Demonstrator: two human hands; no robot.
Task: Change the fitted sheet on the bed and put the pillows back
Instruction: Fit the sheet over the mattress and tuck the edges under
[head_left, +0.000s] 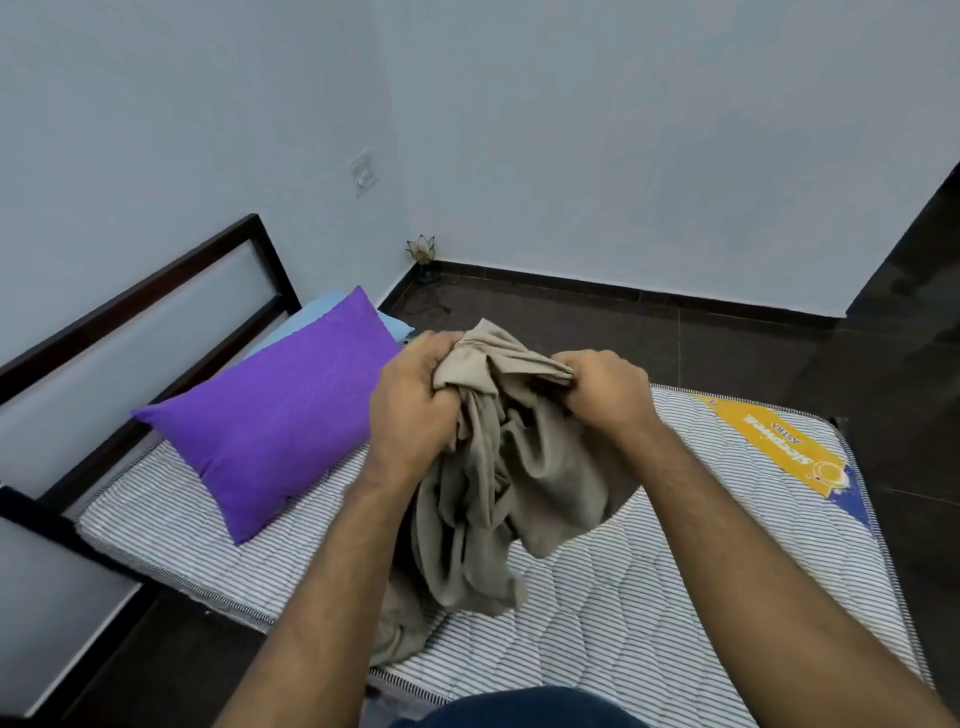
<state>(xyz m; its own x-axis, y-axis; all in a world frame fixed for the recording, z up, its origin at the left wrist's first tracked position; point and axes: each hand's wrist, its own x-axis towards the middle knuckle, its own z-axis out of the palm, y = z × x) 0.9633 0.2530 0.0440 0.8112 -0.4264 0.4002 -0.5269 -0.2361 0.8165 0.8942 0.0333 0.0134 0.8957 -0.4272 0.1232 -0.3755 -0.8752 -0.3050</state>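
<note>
One beige sheet (498, 467) hangs bunched and heavily creased above the middle of the mattress, its lower folds trailing down onto the striped surface near the front edge. It is plain, with no pattern or print showing. Two hands hold its top: the left hand (415, 400) has its fingers curled tight round a gathered wad of cloth, and the right hand (605, 387) grips a twisted edge just beside it, fingers closed on the fabric. Both forearms reach in from the bottom of the view. The one mattress (649, 597) is bare, white with thin dark stripes and quilted curves, and carries a yellow and blue label (779, 447) at its far right corner, upside down from here, reading "sleepwell" as best it can be made out, with "ASTRA" beside it. Two pillows lie at the head end: a purple pillow (270, 415) resting on the mattress, and a light blue pillow (317, 317) mostly hidden behind it. A dark-framed headboard (156, 312) stands against the pale wall, which bears one switch plate (363, 174). One small flower-shaped lamp (422, 254) sits on the dark floor in the corner.
</note>
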